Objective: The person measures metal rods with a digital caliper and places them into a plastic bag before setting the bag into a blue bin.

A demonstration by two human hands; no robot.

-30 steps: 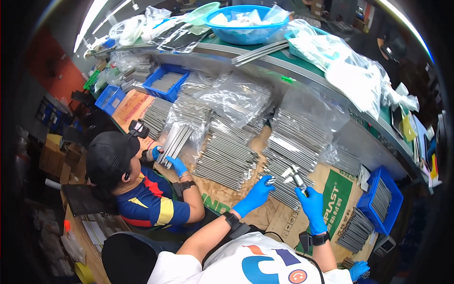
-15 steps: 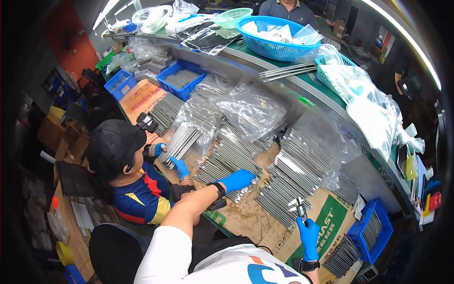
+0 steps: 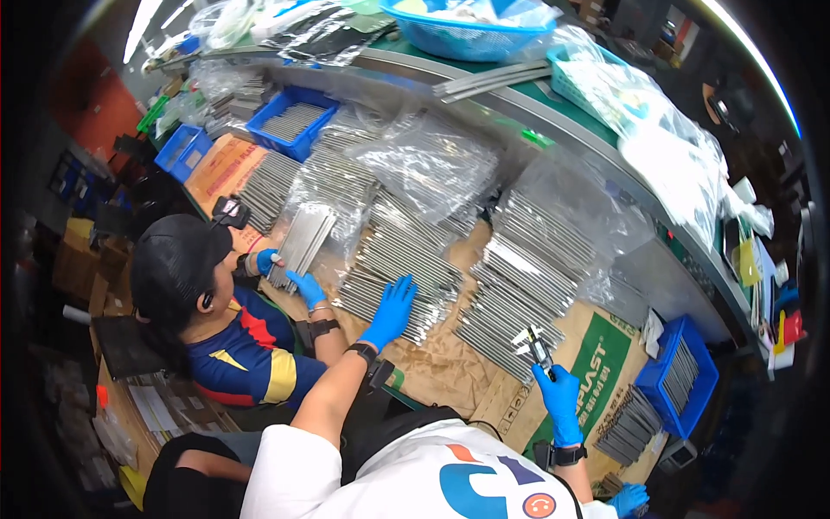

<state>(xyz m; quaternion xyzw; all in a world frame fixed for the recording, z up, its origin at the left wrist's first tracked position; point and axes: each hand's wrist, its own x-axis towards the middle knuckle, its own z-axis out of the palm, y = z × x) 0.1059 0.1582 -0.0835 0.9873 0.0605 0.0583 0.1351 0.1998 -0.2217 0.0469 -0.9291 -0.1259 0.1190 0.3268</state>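
My left hand (image 3: 392, 311), in a blue glove, lies with its fingers stretched out over a row of shiny metal rods (image 3: 367, 288). In my right hand (image 3: 560, 400), also blue-gloved, is a caliper (image 3: 537, 349), gripped by its body. Its jaws point up and left over the near end of another stack of rods (image 3: 506, 324). I cannot make out a rod between the jaws. Both rod stacks lie side by side on brown packing paper (image 3: 441, 372), partly under clear plastic sheets (image 3: 428, 160).
At left a co-worker in a black cap (image 3: 177, 272) holds a bundle of rods (image 3: 304, 238). Blue bins (image 3: 294, 121) stand far left, and another blue bin (image 3: 677, 376) at right. A raised shelf (image 3: 415, 73) runs behind. Another person's gloved hand (image 3: 628, 499) shows lower right.
My left hand has moved left along the rods, its fingers now spread flat. The caliper remains in my right hand. The view has shifted, and another gloved hand has appeared at lower right.
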